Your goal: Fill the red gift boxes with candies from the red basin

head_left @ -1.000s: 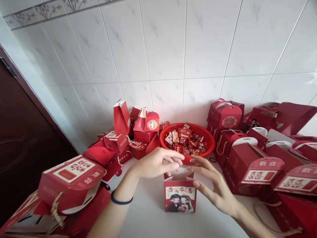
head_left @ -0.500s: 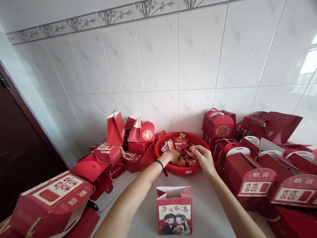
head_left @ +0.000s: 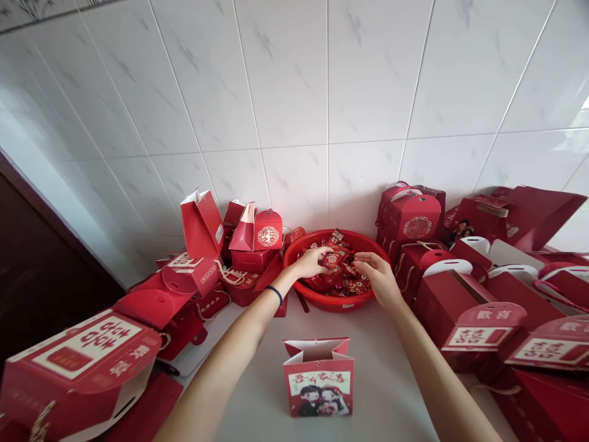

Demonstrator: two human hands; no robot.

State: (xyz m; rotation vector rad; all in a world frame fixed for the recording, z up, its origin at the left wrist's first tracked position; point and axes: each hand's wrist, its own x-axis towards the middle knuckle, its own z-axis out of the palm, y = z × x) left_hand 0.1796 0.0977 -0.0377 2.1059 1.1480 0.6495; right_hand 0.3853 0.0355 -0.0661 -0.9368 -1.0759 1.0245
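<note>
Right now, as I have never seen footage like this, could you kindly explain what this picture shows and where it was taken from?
The picture comes from a camera worn on a person's head, looking forward and down, so the two bare arms reaching away from you are that person's own. Both the left hand and the right hand are inside a red basin full of small wrapped sweets; the left fingers close on a few, while the right hand's grip is hard to judge. Nearer the camera, a small red gift bag stands open on the white counter. Red gift boxes are piled on both sides against the tiled wall.
</note>
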